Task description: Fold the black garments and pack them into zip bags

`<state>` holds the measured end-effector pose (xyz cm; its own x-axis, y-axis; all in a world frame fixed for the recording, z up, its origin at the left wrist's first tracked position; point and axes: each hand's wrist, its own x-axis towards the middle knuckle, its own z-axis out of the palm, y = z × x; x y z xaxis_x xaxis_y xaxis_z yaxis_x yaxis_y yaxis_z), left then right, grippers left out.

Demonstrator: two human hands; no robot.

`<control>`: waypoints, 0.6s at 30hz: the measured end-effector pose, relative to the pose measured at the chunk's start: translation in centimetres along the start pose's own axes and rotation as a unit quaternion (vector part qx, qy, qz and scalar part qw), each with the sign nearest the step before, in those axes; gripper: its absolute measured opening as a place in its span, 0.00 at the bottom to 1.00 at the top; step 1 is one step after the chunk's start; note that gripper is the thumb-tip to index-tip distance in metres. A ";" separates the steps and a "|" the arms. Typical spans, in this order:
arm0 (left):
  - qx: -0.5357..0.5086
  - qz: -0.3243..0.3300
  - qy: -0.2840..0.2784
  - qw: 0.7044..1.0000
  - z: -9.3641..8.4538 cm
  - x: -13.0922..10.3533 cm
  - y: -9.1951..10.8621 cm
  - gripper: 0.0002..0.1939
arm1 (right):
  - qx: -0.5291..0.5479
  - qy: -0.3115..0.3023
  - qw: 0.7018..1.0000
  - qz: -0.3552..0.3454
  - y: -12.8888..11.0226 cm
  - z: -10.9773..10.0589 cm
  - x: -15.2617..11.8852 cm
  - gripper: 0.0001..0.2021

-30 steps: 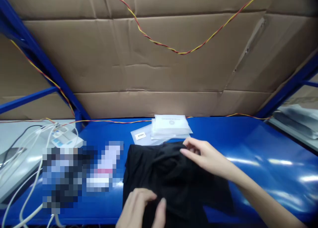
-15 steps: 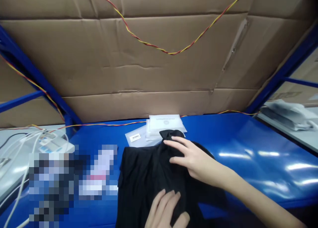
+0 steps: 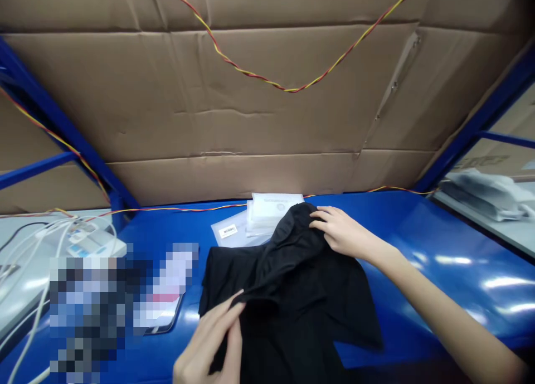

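A black cloth garment (image 3: 292, 295) lies spread and creased on the blue work surface, a sleeve-like flap reaching out at its right. At its lower left, my left hand (image 3: 213, 339) pinches a raised edge of the fabric between thumb and fingers. My right hand (image 3: 345, 233) grips the far upper end of the garment with bent fingertips; the thumb is mostly hidden. Between the two hands a strip of cloth is lifted in a slanting fold, with a dark hollow beneath it near the left hand.
Behind the garment lie white packets (image 3: 271, 205) and a clear bag with a barcode label (image 3: 228, 231). A phone-like flat object (image 3: 167, 317), partly pixelated, is at left beside white cables (image 3: 62, 228). Cardboard (image 3: 267, 122) walls the back; grey packages (image 3: 485, 194) lie at right.
My left hand has moved left and now pinches the cloth edge. My right hand has shifted right and slightly up, pulling the upper fabric with it, so a slanting fold has formed.
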<state>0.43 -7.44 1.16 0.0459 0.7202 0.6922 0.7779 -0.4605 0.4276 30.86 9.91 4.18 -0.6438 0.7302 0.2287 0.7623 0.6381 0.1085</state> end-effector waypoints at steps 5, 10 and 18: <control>0.001 -0.173 0.036 0.984 1.2 1.0 -0.1 0.22 | 0.077 -0.048 0.996 0.014 0.5 1.0 -1.6 0.26; 0.012 -0.331 0.098 0.938 3.1 2.7 1.3 0.39 | 0.116 0.024 0.993 0.004 0.1 0.7 -0.9 0.13; 0.018 -0.326 0.170 0.930 1.9 4.8 1.0 0.31 | 0.202 0.268 0.937 0.102 -1.0 -4.4 -0.1 0.07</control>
<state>2.65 -3.46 3.82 -0.6393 0.6314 0.4390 0.5913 0.0386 0.8055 30.41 8.14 8.33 -0.2792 0.6887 0.6691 0.7088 0.6179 -0.3402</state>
